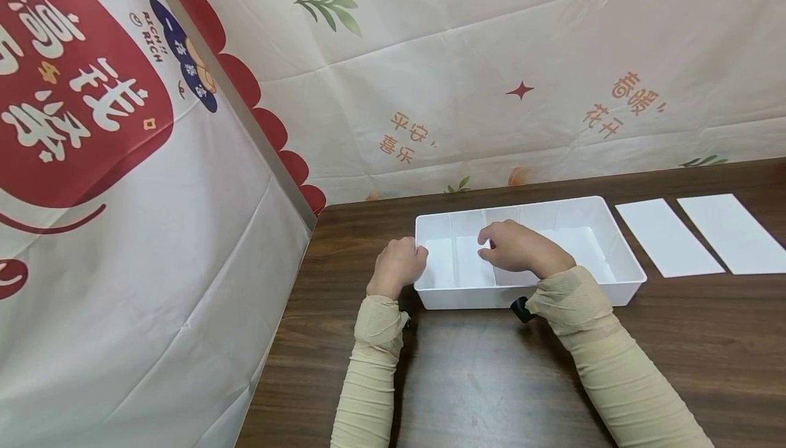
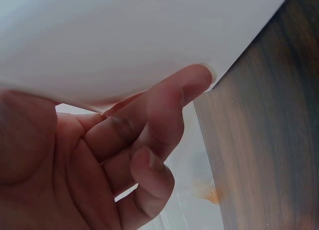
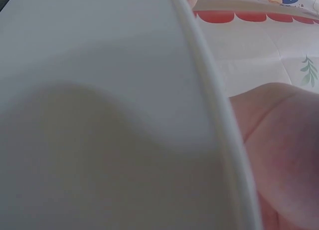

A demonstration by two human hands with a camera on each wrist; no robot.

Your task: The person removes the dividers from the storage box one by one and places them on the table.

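Observation:
A long white plastic box (image 1: pixel 617 289) with inner dividers stands on the dark wooden table. My left hand (image 1: pixel 396 265) grips its left end, thumb at the rim. In the left wrist view, the fingers (image 2: pixel 167 108) lie against the outside of the white wall (image 2: pixel 124 45), the lower ones loosely curled. Over the middle compartments hangs my right hand (image 1: pixel 522 247), fingers bent, with a gap between thumb and forefinger and nothing visible in it. A divider (image 1: pixel 512 277) runs beneath that hand. The right wrist view has the box wall (image 3: pixel 109 115) hiding most of the fingers.
Two flat white panels (image 1: pixel 669 238) lie side by side to the right of the box. A printed white cloth (image 1: pixel 467 86) hangs behind the table, and another (image 1: pixel 153 284) hangs along its left edge.

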